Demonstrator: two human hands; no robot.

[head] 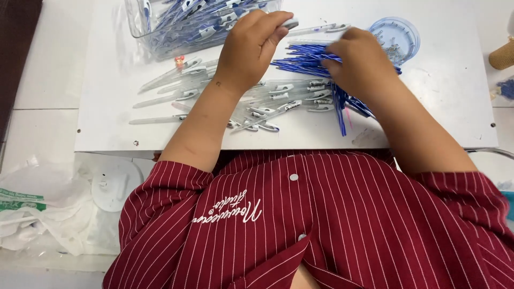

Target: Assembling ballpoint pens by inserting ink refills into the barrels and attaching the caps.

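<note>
Seemingly, left hand (251,45) pinches a clear pen barrel (316,29) — right hand (358,61) hides its grasp over blue refills (302,56).

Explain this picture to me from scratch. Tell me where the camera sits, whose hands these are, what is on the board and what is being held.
There is no machine here, only a person in a dark red striped shirt. The single picture comes from a camera worn on the head, looking down, so the arms reach away from the viewer.

The left hand is closed around a clear pen barrel, holding it by the end. The right hand rests on a bundle of thin blue refills; whether it grips one cannot be told.

On the white board lie loose clear pen barrels in a spread. At the back stands a clear tub of pens, and beside the right hand a round blue lid with small parts in it.
</note>
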